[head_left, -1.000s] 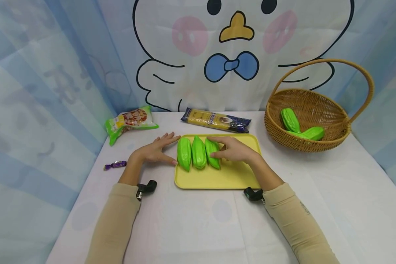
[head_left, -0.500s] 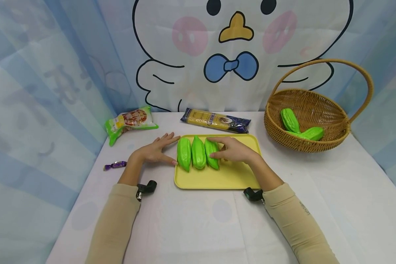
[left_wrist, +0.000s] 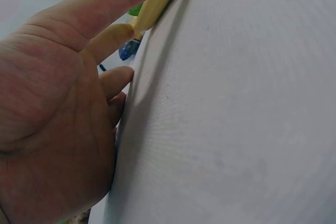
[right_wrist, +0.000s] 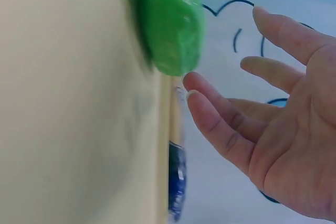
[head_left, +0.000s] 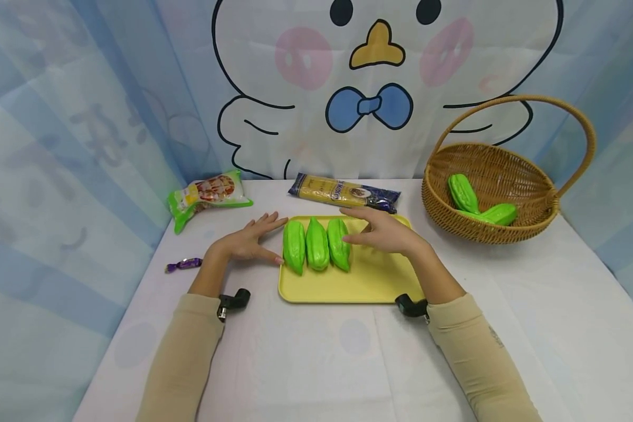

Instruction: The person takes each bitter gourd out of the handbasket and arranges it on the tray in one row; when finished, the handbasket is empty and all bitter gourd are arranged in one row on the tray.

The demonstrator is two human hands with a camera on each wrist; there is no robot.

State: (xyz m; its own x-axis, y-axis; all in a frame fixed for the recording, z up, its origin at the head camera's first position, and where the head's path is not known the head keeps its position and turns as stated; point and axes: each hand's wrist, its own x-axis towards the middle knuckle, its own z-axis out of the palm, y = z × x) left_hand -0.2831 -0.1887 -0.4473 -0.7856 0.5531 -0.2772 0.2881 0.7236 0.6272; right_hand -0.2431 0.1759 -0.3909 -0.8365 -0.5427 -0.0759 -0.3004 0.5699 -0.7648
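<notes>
Two tan cloth sleeves [head_left: 181,357], lightly creased, reached in over a matte white tablecloth [head_left: 306,363], each wrist bearing one small black camera [head_left: 234,299]. The left hand [head_left: 248,240] lay with its fingers spread wide, holding nothing, its thumb tip at the left rim of a smooth, shallow yellow tray [head_left: 348,288] with rounded corners. The right hand [head_left: 386,232] arched over the tray, thumb and fingers parted around nothing, their tips just beside the rightmost of the green ribbed fruits [head_left: 317,246]. These were glossy, spindle-shaped and numbered three on the tray, side by side in its left half.

To the left lay one purple candy [head_left: 183,265] in a shiny twisted wrapper. Beyond the tray were two crinkly film packs: a plump green-and-white snack bag [head_left: 216,190] and a long, flat blue-and-yellow packet [head_left: 337,191]. At the far right stood one woven wicker basket [head_left: 469,227], oval with a single hooped handle, in which more green fruits [head_left: 463,193], apparently three, overlapped. A fabric backdrop [head_left: 311,135], printed with one bow-tied cartoon bird, hung behind.
</notes>
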